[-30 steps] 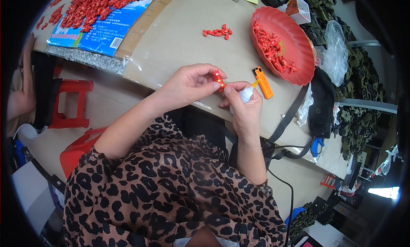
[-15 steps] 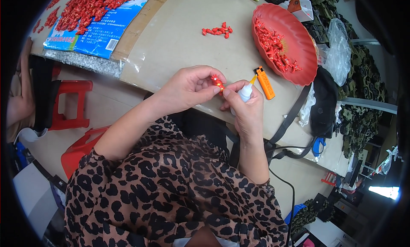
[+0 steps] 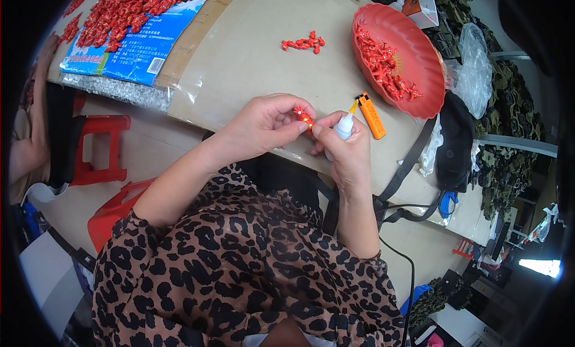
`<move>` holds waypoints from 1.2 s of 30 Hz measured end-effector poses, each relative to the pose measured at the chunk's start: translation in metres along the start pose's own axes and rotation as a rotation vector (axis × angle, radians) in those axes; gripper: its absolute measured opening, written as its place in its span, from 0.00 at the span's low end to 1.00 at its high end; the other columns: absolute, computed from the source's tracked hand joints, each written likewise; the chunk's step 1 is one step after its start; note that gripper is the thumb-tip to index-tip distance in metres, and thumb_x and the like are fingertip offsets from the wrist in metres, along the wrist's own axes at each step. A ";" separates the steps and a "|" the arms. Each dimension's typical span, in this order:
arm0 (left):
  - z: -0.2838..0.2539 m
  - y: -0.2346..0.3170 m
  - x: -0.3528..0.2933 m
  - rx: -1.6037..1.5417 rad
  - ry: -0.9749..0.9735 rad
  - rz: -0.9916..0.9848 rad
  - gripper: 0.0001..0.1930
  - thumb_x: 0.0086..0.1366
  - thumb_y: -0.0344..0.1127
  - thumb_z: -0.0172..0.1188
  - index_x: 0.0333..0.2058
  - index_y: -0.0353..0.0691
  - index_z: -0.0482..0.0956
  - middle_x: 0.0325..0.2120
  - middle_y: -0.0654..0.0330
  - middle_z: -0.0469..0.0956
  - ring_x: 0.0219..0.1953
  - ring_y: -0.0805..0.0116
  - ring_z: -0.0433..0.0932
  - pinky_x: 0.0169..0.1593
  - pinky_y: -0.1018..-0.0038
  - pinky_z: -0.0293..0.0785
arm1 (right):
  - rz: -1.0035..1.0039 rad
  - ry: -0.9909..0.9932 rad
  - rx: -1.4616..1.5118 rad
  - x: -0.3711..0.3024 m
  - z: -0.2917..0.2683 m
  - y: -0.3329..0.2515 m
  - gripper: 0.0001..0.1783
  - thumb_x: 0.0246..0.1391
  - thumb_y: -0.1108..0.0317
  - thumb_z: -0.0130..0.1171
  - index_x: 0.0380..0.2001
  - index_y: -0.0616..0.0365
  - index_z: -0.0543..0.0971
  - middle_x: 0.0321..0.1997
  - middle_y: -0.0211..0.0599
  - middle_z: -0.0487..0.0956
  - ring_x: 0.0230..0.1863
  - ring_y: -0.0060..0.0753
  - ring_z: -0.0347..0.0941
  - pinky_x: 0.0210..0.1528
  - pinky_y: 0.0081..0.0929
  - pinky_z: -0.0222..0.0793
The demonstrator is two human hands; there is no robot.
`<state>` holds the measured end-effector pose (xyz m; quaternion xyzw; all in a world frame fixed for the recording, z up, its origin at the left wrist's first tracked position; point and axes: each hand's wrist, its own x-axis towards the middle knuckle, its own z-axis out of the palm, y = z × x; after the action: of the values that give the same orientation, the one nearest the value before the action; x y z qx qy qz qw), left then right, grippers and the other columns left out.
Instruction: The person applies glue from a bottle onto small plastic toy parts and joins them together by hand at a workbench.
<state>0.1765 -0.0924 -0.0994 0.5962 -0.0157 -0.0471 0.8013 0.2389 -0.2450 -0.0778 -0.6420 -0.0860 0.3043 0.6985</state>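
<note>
Between the thumb and fingers of my left hand (image 3: pixel 259 124) is a small red figurine (image 3: pixel 303 116) with gold and white details. My right hand (image 3: pixel 349 158) pinches the figurine's lower end between thumb and forefinger. That same hand also holds a white squeeze bottle (image 3: pixel 344 127) in its curled fingers, its yellow nozzle tilted up and away from the figurine. Just right of the nozzle, an orange lighter (image 3: pixel 372 117) lies on the table. Beyond my hands sits a small group of red figurines (image 3: pixel 304 43).
A red scalloped bowl (image 3: pixel 422 65) holding more red pieces stands at the right. At the far left, a large red pile (image 3: pixel 129 14) covers part of a blue printed sheet (image 3: pixel 129 62). A co-worker's arm (image 3: pixel 39 119) and a red stool (image 3: pixel 105 146) are at the left.
My hands keep nearly the same hold on the figurine and bottle. At the far left, the co-worker's hand has moved up toward the table edge.
</note>
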 end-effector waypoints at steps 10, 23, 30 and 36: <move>0.004 0.003 0.007 -0.001 0.005 -0.043 0.08 0.58 0.27 0.49 0.37 0.34 0.68 0.27 0.65 0.70 0.22 0.84 0.65 0.25 0.87 0.64 | -0.029 0.028 -0.009 0.001 -0.004 0.001 0.06 0.40 0.73 0.57 0.22 0.62 0.71 0.18 0.27 0.70 0.16 0.13 0.63 0.17 0.11 0.60; 0.024 0.033 0.115 0.953 0.303 0.554 0.10 0.53 0.38 0.55 0.31 0.39 0.74 0.26 0.58 0.69 0.30 0.65 0.70 0.33 0.73 0.67 | -0.421 0.138 0.330 -0.007 -0.007 0.029 0.14 0.46 0.71 0.48 0.38 0.59 0.62 0.31 0.37 0.66 0.31 0.27 0.63 0.33 0.25 0.61; 0.000 0.043 0.137 0.957 0.245 0.507 0.12 0.50 0.42 0.57 0.28 0.39 0.75 0.27 0.57 0.70 0.32 0.63 0.71 0.34 0.72 0.67 | -0.380 0.100 0.246 -0.007 -0.004 0.022 0.13 0.47 0.73 0.50 0.36 0.60 0.61 0.30 0.35 0.66 0.29 0.25 0.64 0.33 0.23 0.62; -0.146 0.071 0.179 1.021 0.759 0.347 0.10 0.50 0.33 0.54 0.33 0.37 0.73 0.28 0.53 0.71 0.33 0.58 0.71 0.37 0.68 0.67 | -0.330 0.123 0.208 -0.009 -0.002 0.016 0.13 0.47 0.74 0.50 0.37 0.60 0.62 0.30 0.34 0.67 0.28 0.25 0.65 0.32 0.22 0.62</move>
<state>0.3710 0.0500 -0.0790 0.8653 0.1518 0.3095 0.3638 0.2276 -0.2516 -0.0911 -0.5609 -0.1154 0.1531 0.8053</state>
